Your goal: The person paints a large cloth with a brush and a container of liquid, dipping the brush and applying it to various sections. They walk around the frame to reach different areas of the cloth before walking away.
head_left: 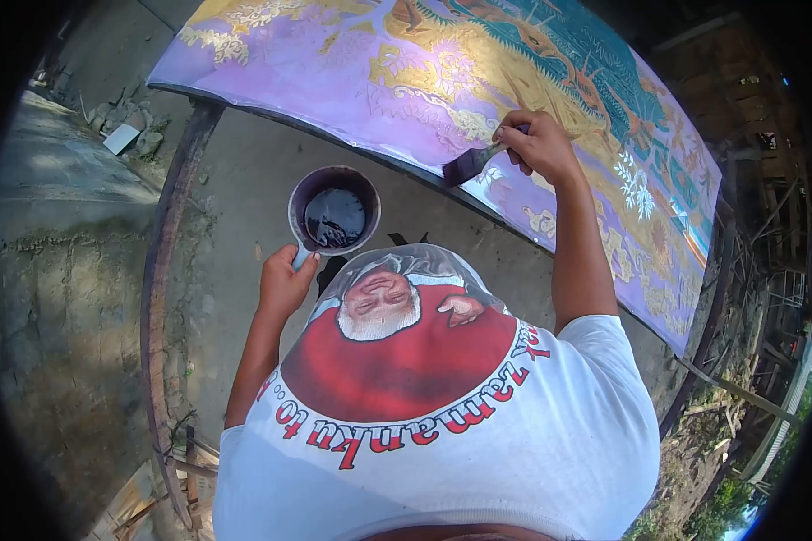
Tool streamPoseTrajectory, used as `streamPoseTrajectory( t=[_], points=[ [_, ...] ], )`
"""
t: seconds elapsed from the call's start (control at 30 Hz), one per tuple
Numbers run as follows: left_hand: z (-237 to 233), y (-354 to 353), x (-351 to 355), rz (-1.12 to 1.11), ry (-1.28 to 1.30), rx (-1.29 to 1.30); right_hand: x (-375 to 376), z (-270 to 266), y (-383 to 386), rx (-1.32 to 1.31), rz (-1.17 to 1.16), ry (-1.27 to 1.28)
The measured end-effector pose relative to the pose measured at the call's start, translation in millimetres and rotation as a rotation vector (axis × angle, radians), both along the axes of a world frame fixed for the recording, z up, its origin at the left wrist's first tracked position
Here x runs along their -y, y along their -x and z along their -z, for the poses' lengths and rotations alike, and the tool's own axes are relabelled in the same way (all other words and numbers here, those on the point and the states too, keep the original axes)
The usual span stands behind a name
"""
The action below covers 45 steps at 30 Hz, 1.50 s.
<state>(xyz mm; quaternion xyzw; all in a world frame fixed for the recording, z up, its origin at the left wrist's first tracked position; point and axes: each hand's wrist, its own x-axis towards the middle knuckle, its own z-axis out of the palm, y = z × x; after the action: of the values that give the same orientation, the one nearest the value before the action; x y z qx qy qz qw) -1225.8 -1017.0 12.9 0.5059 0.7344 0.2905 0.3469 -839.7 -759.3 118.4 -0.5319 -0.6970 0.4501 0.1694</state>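
Note:
My right hand [539, 142] grips a paintbrush [471, 164] whose dark purple bristles touch the lower edge of a large stretched cloth [334, 72] painted in purple, gold and teal patterns. My left hand [284, 281] holds a round cup [334, 212] by its handle, below the cloth and in front of my chest. The cup is partly filled with dark purple dye and stained purple inside. My white printed shirt [442, 424] fills the bottom of the view.
A curved wooden frame bar [158, 270] runs down the left side over a concrete floor [244, 180]. Rubble and a white scrap [122, 137] lie at the upper left. Wooden beams and scaffolding [758, 298] stand at the right, with greenery beyond.

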Motion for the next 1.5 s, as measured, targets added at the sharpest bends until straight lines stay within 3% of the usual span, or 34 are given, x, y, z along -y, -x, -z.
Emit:
streamPoseTrajectory(
  t=[0.1, 0.17, 0.23, 0.27, 0.33, 0.4, 0.5, 0.57, 0.8, 0.9, 1.1, 1.17, 1.3, 1.37, 1.5],
  points=[
    [-10, -10, -13, 0.105, -0.013, -0.058, 42, -4, 61, -0.203, -0.187, 0.082],
    [-13, -19, -19, 0.131, -0.018, -0.035, 64, 29, 95, -0.209, -0.485, -0.243],
    [-17, -29, -25, 0.149, -0.017, -0.012, 85, 35, 113, 0.108, -0.537, -0.204],
    [-19, -34, -27, 0.154, -0.016, -0.032, 86, 42, 108, 0.108, -0.527, -0.204],
    [-18, -40, -29, 0.164, -0.007, -0.048, 88, 63, 92, -0.120, -0.429, -0.207],
    [-12, -46, -29, 0.113, -0.021, 0.000, 78, 61, 65, -0.344, -0.153, 0.298],
    [-12, -49, -27, 0.102, 0.024, -0.021, 63, 61, 21, -0.492, 0.054, 0.340],
    [-6, -46, -22, 0.097, 0.026, -0.011, 51, 69, -3, -0.576, 0.221, 0.206],
    [7, -34, -12, 0.023, 0.018, 0.009, 58, 77, -162, -0.149, 0.254, 0.312],
    [11, -33, -10, -0.009, 0.021, 0.030, 60, 92, -197, -0.219, 0.445, 0.303],
    [11, -32, -14, 0.031, 0.032, -0.032, 52, 105, -91, -0.380, 0.332, 0.234],
    [13, -33, -15, 0.052, 0.033, -0.047, 47, 101, -90, -0.330, 0.276, 0.191],
    [6, -36, -10, 0.005, 0.015, 0.007, 39, 97, -169, -0.125, 0.377, 0.165],
    [10, -33, 0, -0.028, -0.009, -0.002, 42, 110, -173, -0.322, 0.602, 0.190],
    [4, -38, -1, -0.038, 0.070, -0.002, 27, 137, -67, -0.645, 0.540, 0.404]
  ],
)
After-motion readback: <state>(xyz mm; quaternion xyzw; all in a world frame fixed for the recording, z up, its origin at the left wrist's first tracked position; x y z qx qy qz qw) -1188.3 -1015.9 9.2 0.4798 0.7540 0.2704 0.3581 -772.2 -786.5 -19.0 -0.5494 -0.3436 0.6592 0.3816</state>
